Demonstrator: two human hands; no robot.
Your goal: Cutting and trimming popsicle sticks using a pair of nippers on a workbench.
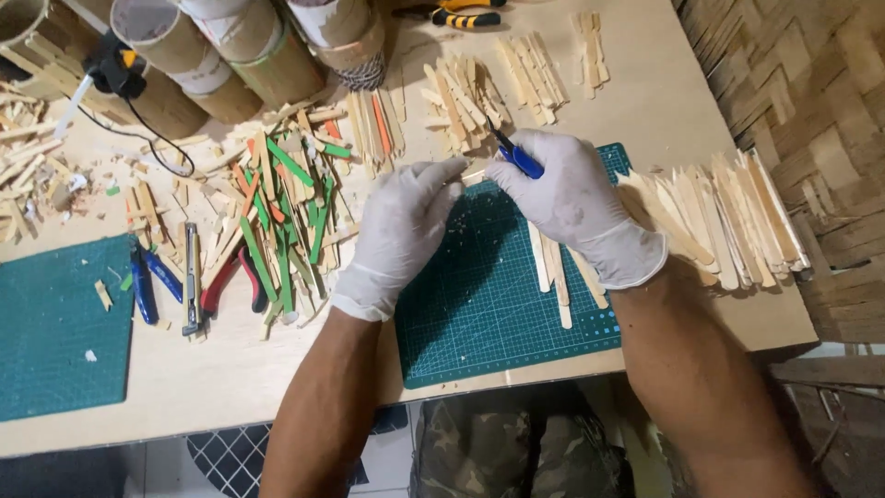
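Both my hands wear white gloves over a green cutting mat. My right hand grips a blue-handled cutting tool, its tip pointing up and left. My left hand pinches the end of a small pale wooden stick between thumb and forefinger, right beside the tool. A few plain sticks lie on the mat under my right wrist.
A heap of green, orange and plain sticks lies left of the mat, with red pliers, a utility knife and blue pliers. Another mat sits far left. Cut sticks line the right edge; cardboard tubes stand behind.
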